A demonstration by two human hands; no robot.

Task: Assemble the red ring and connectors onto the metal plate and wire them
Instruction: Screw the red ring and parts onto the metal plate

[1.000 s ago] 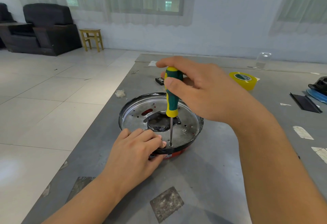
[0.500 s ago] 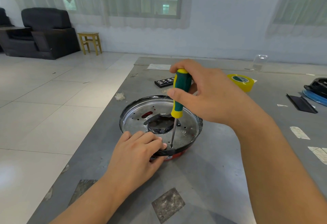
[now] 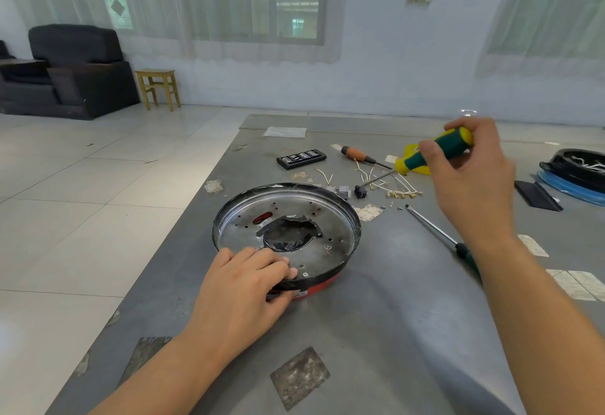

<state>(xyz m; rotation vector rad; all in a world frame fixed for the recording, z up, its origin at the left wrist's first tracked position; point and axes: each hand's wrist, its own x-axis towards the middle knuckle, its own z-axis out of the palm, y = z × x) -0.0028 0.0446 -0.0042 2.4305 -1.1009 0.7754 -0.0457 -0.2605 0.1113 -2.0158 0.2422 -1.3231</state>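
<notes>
Head view: metal plate (image 3: pixel 327 228) lies on the counter (image 3: pixel 376 332) with the red ring (image 3: pixel 314 288) showing under its near rim, left hand (image 3: pixel 242 287) gripping that rim; right hand (image 3: pixel 471 165) holds the green-and-yellow screwdriver (image 3: pixel 435 152) raised well off to the right. Step judged: a near-edge screw (image 3: pixel 305 274) looks seated (fastening pause). Next calls for the connectors (image 3: pixel 343 191) and wires (image 3: pixel 393 185) beyond the plate.

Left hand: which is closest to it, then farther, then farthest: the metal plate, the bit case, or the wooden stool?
From the left hand:
1. Metal plate, under its fingers.
2. Black bit case, farther back on the table.
3. Wooden stool, across the floor by the wall.
</notes>
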